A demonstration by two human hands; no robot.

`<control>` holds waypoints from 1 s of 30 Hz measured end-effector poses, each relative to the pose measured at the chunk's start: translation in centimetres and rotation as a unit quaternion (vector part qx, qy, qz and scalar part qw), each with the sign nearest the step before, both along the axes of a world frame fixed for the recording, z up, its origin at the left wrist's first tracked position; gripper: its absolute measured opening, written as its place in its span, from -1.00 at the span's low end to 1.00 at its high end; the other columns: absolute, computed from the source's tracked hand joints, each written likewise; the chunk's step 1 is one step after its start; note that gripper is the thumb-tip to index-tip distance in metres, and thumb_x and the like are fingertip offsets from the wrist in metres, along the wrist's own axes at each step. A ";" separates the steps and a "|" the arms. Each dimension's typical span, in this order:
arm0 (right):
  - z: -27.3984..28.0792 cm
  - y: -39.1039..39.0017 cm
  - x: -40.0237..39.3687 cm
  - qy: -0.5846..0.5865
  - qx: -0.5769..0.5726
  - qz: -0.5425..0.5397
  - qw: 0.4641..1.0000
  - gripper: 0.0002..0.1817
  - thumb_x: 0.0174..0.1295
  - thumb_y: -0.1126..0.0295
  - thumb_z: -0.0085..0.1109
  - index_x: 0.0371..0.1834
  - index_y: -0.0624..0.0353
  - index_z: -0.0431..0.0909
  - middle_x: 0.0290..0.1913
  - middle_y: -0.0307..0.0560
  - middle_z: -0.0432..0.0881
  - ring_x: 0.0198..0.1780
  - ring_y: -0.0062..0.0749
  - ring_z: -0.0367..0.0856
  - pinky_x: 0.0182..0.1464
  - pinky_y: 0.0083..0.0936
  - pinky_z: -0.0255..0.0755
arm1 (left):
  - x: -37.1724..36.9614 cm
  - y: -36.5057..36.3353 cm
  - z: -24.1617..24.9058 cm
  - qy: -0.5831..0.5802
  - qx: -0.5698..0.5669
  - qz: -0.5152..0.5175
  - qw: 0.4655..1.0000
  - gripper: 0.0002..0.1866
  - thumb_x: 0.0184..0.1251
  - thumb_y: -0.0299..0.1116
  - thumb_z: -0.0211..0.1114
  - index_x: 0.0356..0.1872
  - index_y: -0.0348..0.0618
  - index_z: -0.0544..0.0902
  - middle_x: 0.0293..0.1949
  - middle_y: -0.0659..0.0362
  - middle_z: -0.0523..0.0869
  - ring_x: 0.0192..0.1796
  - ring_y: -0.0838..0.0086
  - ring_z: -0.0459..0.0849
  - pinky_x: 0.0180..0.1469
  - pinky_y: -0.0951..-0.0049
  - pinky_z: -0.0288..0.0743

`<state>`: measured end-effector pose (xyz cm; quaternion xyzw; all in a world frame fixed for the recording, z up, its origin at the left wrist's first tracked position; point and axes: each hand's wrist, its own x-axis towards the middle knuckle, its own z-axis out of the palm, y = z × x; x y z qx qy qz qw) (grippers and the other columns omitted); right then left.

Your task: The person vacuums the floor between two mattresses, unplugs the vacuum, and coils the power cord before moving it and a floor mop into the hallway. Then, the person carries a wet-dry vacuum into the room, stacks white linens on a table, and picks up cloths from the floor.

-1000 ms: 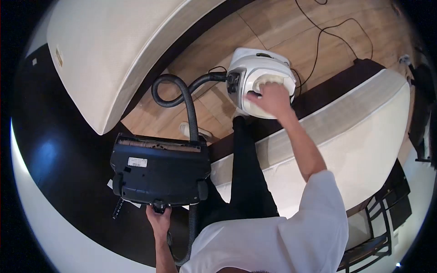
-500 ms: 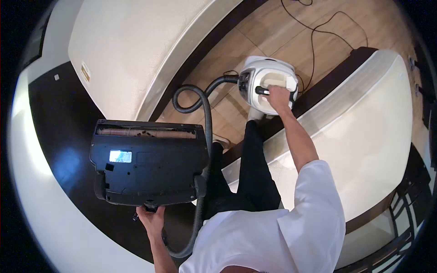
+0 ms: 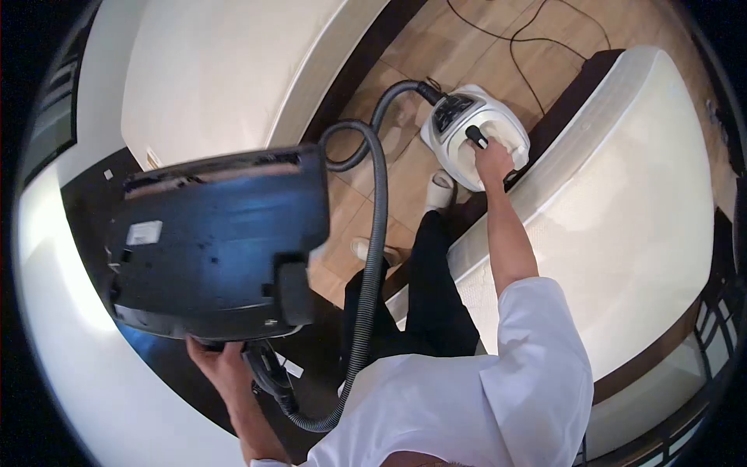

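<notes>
Two Hands Are Holding Parts of a Canister Vacuum

In the head view, the left hand (image 3: 224, 372) is gripping the wide black cleaning head (image 3: 222, 241) at its lower edge. Its thumb and fingers are pinching near the neck, though the fingertips are disappearing behind the head, so how far they are closing cannot be told. The head is tilting, showing its underside, with a brush roller (image 3: 218, 177) lying in the slot along the far edge and a pale label (image 3: 145, 233) sitting below it.

The right hand (image 3: 494, 162) is closing around the dark-tipped handle (image 3: 476, 137) on top of the white vacuum body (image 3: 450, 152), its fingers bending together. The body is sitting over the wooden floor (image 3: 401, 175), between two pale mattresses and near a slippered foot (image 3: 440, 191); whether it is touching the floor cannot be told.

A ribbed hose (image 3: 377, 226) is running from the body, looping, then passing beside the cleaning head and curving toward the black wand piece (image 3: 271, 375) just beside the left hand. A dark cord (image 3: 513, 39) is trailing over the floor beyond the body.
</notes>
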<state>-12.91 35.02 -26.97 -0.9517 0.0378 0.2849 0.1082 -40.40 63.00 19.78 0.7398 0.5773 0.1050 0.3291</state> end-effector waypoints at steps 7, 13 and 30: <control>-5.8 4.8 -4.9 -0.008 -0.014 -0.127 0.992 -0.48 0.12 -0.18 0.32 -0.17 0.08 0.68 -0.18 0.07 0.75 -0.10 0.09 0.73 -0.10 -0.04 0.58 | 5.3 9.7 4.4 -0.076 -0.031 -0.083 0.993 -0.57 0.17 -0.54 0.31 0.11 -0.35 0.54 -0.08 0.02 0.63 0.00 0.35 0.60 0.11 0.35 0.45; -6.8 8.4 -6.8 -0.038 -0.011 -0.260 0.965 -0.46 0.09 -0.21 0.33 -0.26 0.10 0.71 -0.19 0.09 0.75 -0.12 0.10 0.73 -0.11 -0.03 0.57 | 13.5 17.7 5.3 -0.229 -0.110 -0.162 0.953 -0.78 0.32 -0.52 0.29 -0.05 -0.32 0.57 -0.19 0.10 0.63 -0.11 0.47 0.61 0.04 0.44 0.49; -12.5 14.6 -10.6 -0.143 0.007 -0.464 0.874 -0.32 0.15 -0.25 0.25 -0.36 0.33 0.67 -0.36 0.26 0.70 -0.21 0.22 0.70 -0.16 0.02 0.51 | 23.4 42.8 9.3 -0.311 -0.239 -0.335 0.856 -0.79 0.41 -0.50 0.20 0.00 -0.32 0.49 -0.15 0.09 0.57 0.03 0.34 0.54 0.24 0.28 0.36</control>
